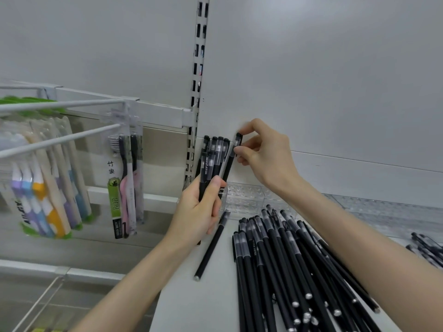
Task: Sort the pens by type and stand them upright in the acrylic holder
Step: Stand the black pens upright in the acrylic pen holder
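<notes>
Our left hand (201, 212) grips a bundle of black pens (213, 152), long axes near upright; our right hand (266, 154) pinches 1 pen (230, 164) by its cap. The acrylic holder (249, 197) lies at 6 o'clock of that cap, just beside the left hand

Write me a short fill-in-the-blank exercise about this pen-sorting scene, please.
The left hand grips a bundle of pens coloured ____.
The right hand pinches the cap of just ____ pen.
The packs hanging at the far left hold ____.
Missing words: black; one; toothbrushes.
</notes>
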{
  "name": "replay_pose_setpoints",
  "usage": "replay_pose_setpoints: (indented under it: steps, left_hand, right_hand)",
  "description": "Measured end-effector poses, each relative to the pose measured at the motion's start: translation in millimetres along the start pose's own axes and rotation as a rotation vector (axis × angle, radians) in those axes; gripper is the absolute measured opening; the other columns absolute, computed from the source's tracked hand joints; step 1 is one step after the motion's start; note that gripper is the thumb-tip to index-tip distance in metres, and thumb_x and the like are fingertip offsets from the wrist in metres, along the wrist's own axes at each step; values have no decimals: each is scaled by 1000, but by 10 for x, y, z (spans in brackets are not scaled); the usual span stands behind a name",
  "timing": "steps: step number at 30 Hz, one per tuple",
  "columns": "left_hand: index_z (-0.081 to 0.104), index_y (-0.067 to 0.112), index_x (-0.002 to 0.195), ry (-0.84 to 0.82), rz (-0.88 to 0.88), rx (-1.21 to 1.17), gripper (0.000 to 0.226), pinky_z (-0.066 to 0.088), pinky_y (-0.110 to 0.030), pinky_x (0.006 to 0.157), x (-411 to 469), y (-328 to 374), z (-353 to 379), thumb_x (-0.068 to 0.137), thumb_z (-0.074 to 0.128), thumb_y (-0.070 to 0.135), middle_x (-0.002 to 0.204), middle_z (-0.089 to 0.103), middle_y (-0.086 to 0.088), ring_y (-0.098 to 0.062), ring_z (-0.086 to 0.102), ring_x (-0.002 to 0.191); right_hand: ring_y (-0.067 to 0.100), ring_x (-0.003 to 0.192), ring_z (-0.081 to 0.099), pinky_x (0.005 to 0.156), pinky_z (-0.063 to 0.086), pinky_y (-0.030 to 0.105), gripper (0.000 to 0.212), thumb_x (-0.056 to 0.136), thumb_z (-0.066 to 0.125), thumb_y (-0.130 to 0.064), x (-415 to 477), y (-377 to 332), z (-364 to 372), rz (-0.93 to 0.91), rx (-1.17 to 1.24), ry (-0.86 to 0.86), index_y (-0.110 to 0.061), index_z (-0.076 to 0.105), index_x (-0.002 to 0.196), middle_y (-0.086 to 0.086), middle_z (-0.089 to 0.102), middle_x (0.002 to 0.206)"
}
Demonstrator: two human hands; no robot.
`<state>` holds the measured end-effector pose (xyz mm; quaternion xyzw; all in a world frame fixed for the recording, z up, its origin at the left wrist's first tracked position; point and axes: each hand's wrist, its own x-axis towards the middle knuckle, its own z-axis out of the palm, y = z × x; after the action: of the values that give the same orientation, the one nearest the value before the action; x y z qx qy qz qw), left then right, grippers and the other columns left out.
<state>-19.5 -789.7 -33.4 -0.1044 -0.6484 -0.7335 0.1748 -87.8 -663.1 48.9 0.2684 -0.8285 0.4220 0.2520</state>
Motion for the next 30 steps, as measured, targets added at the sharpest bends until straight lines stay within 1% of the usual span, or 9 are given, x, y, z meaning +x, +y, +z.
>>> replay_pose_setpoints:
  steps: [5, 8, 12, 14, 18, 21, 23, 26, 30]
  left_hand:
    - [56, 15, 92, 13, 7, -17, 24, 24, -25, 38, 5, -23, -7, 98, 42, 33, 52, 40, 1, -13, 28, 37]
    - [57, 17, 92, 13, -11, -31, 25, 20, -25, 40, 6, -20, -10, 94, 44, 39, 52, 39, 1, -13, 26, 38]
    - [58, 18, 92, 3, -29, -39, 29, 18, -25, 41, 9, -9, -12, 89, 45, 44, 51, 37, 1, -11, 24, 39]
    - [57, 16, 92, -6, -30, -42, 25, 19, -24, 40, -1, 5, -5, 93, 45, 38, 51, 38, 0, -11, 25, 38]
    - [55, 11, 89, -36, 2, -26, 21, 23, -23, 36, -18, 23, 19, 97, 45, 27, 52, 37, -4, -14, 25, 35]
    - [53, 6, 90, -68, 29, -19, 21, 26, -24, 35, -25, 30, 26, 96, 47, 26, 51, 39, -5, -15, 28, 34]
    - [53, 6, 91, -90, 36, -18, 23, 30, -24, 35, -34, 39, 33, 94, 47, 28, 51, 42, -5, -15, 32, 34]
    - [55, 9, 95, -89, 4, -39, 22, 34, -23, 35, -35, 46, 37, 97, 43, 27, 53, 48, -5, -15, 37, 34]
    - [56, 7, 95, -63, 1, -44, 25, 26, -17, 35, -23, 34, 28, 98, 41, 27, 56, 51, -9, -15, 32, 32]
  right_hand:
    - [20, 65, 66, 74, 54, 47, 17, 85, 64, 0, -1, -25, 3, -14, -41, -39, -11, 58, 96, 4, 66, 64]
    - [17, 64, 65, 75, 55, 44, 17, 87, 63, -2, -54, -27, 34, -22, -73, -64, -12, 59, 100, 1, 66, 67]
    - [14, 65, 65, 75, 56, 40, 25, 88, 67, -15, -97, -59, -30, -22, -104, -28, -17, 60, 112, 0, 67, 76]
    - [13, 64, 67, 72, 57, 38, 20, 89, 66, -21, -141, -115, -89, 0, -3, -27, -17, 60, 109, 0, 67, 79]
    - [16, 80, 71, 76, 58, 33, 26, 87, 68, -16, -233, -183, -125, 57, 303, -186, -10, 61, 111, 5, 72, 89]
    - [12, 70, 70, 68, 56, 24, 26, 85, 68, -3, -280, -204, -111, 92, 444, -215, -9, 59, 108, 4, 71, 80]
    - [14, 65, 69, 64, 56, 24, 25, 85, 66, 1, -292, -226, -108, 114, 486, -217, -9, 57, 106, 9, 70, 78]
    - [14, 64, 68, 64, 57, 25, 26, 86, 63, 4, -263, -242, -135, 99, 502, -180, -9, 56, 109, 11, 69, 79]
    - [13, 63, 67, 64, 56, 24, 31, 86, 63, 4, -215, -252, -185, 72, 519, -114, -11, 56, 113, 9, 67, 77]
